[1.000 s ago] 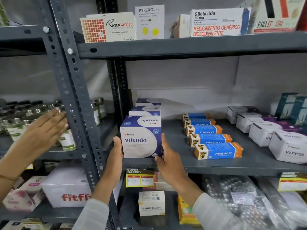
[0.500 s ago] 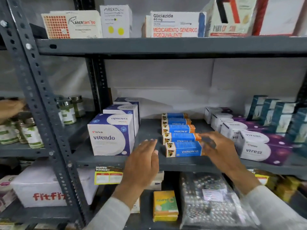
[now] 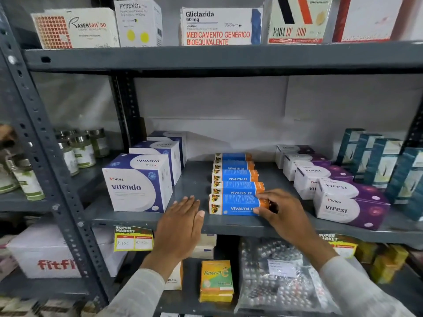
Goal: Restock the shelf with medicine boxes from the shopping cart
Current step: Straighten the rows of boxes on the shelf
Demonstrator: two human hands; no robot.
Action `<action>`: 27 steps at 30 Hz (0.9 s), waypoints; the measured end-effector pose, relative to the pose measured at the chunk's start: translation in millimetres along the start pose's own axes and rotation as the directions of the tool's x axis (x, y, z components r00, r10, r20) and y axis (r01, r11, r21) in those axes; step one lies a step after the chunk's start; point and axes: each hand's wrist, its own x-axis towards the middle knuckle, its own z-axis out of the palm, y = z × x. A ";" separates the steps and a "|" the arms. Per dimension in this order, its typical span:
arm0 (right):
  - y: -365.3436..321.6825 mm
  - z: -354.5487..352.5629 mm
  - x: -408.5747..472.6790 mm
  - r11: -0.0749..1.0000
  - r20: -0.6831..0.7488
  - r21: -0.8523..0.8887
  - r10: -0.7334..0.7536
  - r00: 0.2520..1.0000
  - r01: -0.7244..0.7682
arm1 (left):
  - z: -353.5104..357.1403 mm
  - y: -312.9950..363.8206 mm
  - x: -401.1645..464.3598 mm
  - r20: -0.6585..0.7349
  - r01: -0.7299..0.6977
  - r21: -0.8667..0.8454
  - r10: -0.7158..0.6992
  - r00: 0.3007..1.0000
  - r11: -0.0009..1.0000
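On the grey middle shelf point(image 3: 192, 188) lies a row of several blue and orange Vivalyn EF boxes. My right hand point(image 3: 281, 211) grips the orange right end of the front Vivalyn box point(image 3: 231, 204), thumb below and fingers on top. My left hand point(image 3: 180, 223) hovers flat, fingers apart, at the shelf's front edge just left of that box, holding nothing. A row of three white and blue Vitendo boxes point(image 3: 137, 184) stands to the left. White and purple Viresi boxes point(image 3: 348, 202) sit to the right. The shopping cart is out of view.
Teal boxes point(image 3: 377, 161) stand at the far right. Larger medicine boxes point(image 3: 217, 27) line the top shelf. Below are a Raservit C box point(image 3: 216, 280), a bag of blister packs point(image 3: 279, 277) and a fitfi carton point(image 3: 52, 255). Jars point(image 3: 80, 147) fill the left bay behind the upright post point(image 3: 52, 170).
Both hands have left the front Vitendo box and moved right. My right hand has closed on the end of the front Vivalyn box. The view has shifted right.
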 end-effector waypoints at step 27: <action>92.3 -175.7 -68.8 0.982 -0.368 -0.158 0.038 0.929 -0.102 | -26.7 50.2 25.8 -0.053 0.289 -0.119 -0.297 0.953 0.950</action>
